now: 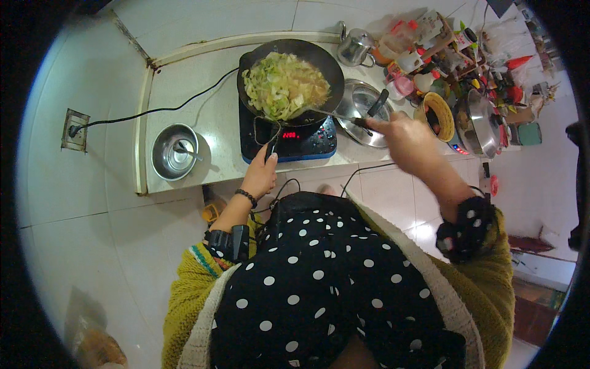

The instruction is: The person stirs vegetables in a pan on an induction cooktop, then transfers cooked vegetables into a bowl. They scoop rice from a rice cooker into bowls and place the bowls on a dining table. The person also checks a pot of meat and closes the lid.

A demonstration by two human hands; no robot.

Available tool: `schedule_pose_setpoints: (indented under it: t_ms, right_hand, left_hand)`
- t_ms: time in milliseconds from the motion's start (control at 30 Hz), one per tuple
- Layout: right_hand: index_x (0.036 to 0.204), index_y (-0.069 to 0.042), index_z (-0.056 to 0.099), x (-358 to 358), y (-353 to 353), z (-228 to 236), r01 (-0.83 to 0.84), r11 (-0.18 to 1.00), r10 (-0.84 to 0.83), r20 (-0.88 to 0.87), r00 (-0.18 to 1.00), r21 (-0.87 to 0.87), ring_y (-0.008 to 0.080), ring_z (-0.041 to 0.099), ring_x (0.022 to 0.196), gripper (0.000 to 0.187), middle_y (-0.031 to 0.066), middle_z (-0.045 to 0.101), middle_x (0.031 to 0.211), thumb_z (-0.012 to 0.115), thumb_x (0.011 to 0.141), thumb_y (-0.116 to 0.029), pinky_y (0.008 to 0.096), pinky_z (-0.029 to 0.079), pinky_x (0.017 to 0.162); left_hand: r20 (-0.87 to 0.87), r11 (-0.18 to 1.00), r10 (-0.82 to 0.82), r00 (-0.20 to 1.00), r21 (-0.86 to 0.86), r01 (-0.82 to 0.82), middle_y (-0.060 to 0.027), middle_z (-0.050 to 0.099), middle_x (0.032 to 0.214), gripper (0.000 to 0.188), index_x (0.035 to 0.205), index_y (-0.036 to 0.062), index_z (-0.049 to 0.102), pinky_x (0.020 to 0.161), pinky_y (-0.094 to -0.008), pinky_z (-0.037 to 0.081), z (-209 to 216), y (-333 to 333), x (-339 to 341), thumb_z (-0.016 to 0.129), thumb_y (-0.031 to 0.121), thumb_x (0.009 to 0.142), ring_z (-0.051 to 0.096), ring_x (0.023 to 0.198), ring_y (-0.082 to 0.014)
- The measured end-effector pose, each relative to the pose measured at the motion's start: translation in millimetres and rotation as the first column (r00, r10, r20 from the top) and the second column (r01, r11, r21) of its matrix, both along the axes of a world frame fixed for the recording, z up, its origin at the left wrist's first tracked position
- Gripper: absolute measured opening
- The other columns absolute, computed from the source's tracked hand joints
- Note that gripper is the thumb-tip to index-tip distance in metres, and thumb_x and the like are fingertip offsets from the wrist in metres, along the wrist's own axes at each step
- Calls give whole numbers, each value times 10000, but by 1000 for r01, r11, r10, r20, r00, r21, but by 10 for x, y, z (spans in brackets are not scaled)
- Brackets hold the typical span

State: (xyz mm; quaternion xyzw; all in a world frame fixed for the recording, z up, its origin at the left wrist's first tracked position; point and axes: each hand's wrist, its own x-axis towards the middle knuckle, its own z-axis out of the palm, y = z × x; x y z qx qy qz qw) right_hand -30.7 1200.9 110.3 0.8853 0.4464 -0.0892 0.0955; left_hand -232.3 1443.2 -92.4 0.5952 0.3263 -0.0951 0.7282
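Observation:
A dark wok sits on a black induction cooker with a lit red display. Chopped pale-green cabbage fills much of it, heaped toward its left side. My left hand is closed around the wok's handle at the near side. In my right hand, closed on its dark handle, is a metal spatula. The spatula's shaft reaches left over the wok's rim, and its blade is hidden among the cabbage. Under the spatula and right hand, a round lid with a black handle lies on the counter.
A steel bowl holding a spoon stands at the counter's left end. Behind the lid is a steel kettle. Bottles and jars, a yellow-rimmed pot and a large steel pot crowd the right. A black cord runs to the wall socket.

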Motion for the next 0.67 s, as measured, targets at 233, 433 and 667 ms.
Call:
schedule_pose_setpoints:
  t_ms: [233,433,667]
  right_hand:
    - [1381,-148,600,-134,79,-888,32,971,-62,121,991,236,378,706,749,519,210,640,956,584,873,-42,472,577,648]
    - [1367,-246,650,105,56,-926,21,948,-97,227,969,316,349,694,755,564,135,650,934,600,856,-15,460,559,670]
    - [1307,-241,713,295,-21,-529,101,963,-142,154,978,248,331,724,879,488,137,688,972,612,865,-61,443,564,727]
  left_hand:
    - [-12,997,73,997,-14,-73,8,420,651,514,1564,236,360,422,-282,370,75,-69,18,500,290,1072,415,480,-103]
    - [-33,997,45,998,-55,-46,-58,575,708,479,1525,190,403,466,-325,451,-142,39,-1,497,300,1069,569,552,-161]
    - [80,866,-2,997,498,-38,-128,720,884,338,1305,56,492,660,-360,587,-366,494,-14,582,210,1018,699,698,-211]
